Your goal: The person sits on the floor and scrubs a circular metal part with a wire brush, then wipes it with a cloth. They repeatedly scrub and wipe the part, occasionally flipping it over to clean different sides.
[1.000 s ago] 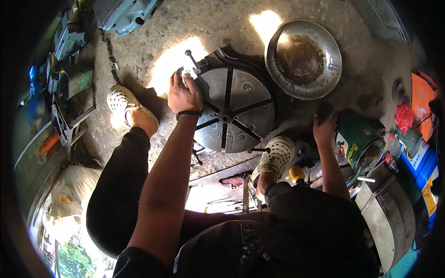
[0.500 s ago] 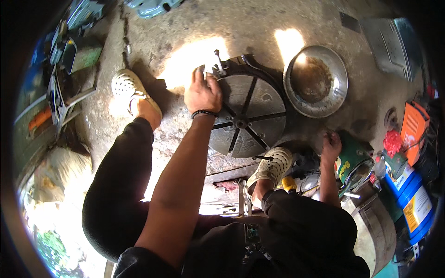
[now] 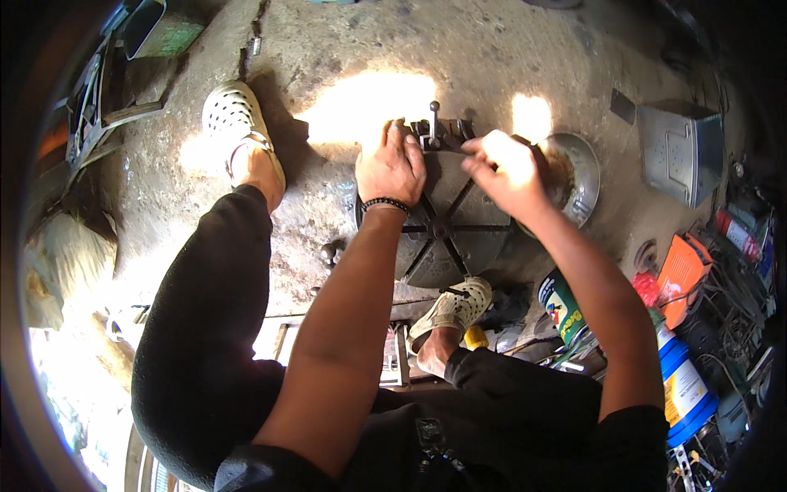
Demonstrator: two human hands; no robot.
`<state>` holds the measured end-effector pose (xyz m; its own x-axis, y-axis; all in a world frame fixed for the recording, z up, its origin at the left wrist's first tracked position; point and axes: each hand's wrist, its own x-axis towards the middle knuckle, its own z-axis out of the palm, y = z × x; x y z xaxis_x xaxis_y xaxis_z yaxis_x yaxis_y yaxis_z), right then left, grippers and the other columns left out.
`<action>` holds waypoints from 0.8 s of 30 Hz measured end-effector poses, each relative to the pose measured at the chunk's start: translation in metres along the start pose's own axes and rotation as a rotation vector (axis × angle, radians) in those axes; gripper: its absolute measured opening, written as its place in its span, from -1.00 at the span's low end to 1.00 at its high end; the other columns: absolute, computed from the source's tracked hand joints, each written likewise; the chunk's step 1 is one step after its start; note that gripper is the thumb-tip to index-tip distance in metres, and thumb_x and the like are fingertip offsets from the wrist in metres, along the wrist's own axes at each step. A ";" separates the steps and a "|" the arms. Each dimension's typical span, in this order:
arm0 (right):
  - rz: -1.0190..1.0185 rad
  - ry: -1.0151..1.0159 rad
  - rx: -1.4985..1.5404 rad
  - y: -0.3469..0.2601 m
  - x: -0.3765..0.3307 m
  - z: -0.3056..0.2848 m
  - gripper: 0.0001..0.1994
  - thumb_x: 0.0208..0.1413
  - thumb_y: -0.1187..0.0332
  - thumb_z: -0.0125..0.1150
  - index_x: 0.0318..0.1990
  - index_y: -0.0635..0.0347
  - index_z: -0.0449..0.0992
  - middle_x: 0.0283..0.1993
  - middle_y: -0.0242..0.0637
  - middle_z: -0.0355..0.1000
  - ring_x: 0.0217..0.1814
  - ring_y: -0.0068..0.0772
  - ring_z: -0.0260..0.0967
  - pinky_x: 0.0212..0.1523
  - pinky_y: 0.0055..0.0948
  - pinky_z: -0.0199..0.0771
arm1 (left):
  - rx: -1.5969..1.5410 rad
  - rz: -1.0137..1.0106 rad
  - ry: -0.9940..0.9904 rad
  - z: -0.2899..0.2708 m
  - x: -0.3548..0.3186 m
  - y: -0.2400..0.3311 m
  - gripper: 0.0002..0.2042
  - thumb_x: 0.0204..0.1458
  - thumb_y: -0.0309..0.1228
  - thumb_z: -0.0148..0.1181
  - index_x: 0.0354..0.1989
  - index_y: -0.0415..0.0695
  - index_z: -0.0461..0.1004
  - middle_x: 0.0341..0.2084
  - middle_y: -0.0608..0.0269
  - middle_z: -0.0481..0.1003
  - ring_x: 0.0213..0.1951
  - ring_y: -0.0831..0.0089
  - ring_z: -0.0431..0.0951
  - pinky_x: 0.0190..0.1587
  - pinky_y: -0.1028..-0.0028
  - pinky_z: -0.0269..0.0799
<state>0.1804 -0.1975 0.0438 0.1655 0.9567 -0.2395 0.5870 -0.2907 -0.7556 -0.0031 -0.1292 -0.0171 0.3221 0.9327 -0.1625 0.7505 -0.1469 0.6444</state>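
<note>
The round grey metal disc with radial slots (image 3: 455, 234) lies flat on the concrete floor (image 3: 344, 49) between the feet. It is steadied at its far rim by the left hand (image 3: 390, 166), grip spread flat. The right hand (image 3: 506, 170), grip pinched narrow, is held beside the small upright dark metal handle (image 3: 433, 123), whose long axis points straight up.

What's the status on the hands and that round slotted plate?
Left hand flat on round slotted metal plate, far edge. Right hand pinching beside upright pin. Metal bowl right alongside.
</note>
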 end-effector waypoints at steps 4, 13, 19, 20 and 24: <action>-0.338 -0.072 -0.215 0.009 -0.008 0.014 -0.82 -0.02 0.42 0.47 -0.39 0.27 0.55 -0.35 -0.20 0.47 -0.36 -0.24 0.47 -0.30 -0.30 0.51 | -0.040 0.020 0.016 -0.004 -0.002 -0.001 -0.60 0.20 -0.28 -0.05 0.16 -0.12 0.45 0.08 0.05 0.48 -0.01 0.01 0.54 0.05 0.14 0.44; 0.245 0.003 -0.628 0.001 0.011 0.012 -0.28 -0.09 0.06 0.55 0.20 0.17 0.39 0.28 -0.09 0.32 0.20 -0.01 0.42 0.19 -0.13 0.46 | -0.134 0.039 0.041 -0.009 -0.002 -0.004 -0.64 0.23 -0.32 -0.10 0.17 -0.06 0.39 -0.03 0.00 0.53 -0.18 -0.10 0.59 -0.10 0.04 0.50; 0.343 -0.234 -0.508 -0.018 0.030 0.008 -0.29 0.03 -0.07 0.40 0.22 0.25 0.45 0.21 0.04 0.45 0.31 0.02 0.36 0.33 -0.19 0.32 | -0.168 -0.035 0.030 -0.008 -0.001 -0.007 -0.64 0.24 -0.30 -0.11 0.17 -0.06 0.40 -0.15 -0.07 0.57 -0.15 -0.12 0.58 -0.07 0.06 0.48; 0.357 -0.143 -0.491 -0.024 0.026 0.008 -0.36 0.07 -0.06 0.37 0.15 0.27 0.48 0.14 0.07 0.48 0.23 0.07 0.41 0.24 -0.17 0.40 | -0.159 -0.049 0.009 -0.013 -0.004 -0.005 -0.64 0.24 -0.30 -0.11 0.17 -0.05 0.40 -0.15 -0.08 0.58 -0.14 -0.12 0.57 -0.06 0.07 0.48; 0.337 -0.124 -0.420 -0.011 0.046 -0.012 -0.39 0.07 -0.07 0.38 0.04 0.33 0.49 0.02 0.18 0.49 0.10 0.13 0.47 0.08 -0.12 0.46 | 0.026 -0.175 0.025 -0.015 -0.026 -0.003 -0.61 0.26 -0.22 -0.09 0.18 -0.08 0.42 0.13 0.03 0.46 0.18 0.05 0.44 0.15 0.08 0.37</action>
<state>0.1908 -0.1501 0.0480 0.3194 0.7954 -0.5151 0.7875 -0.5251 -0.3226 -0.0225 -0.1485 -0.0032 0.1706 0.9526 -0.2518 0.8088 0.0106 0.5880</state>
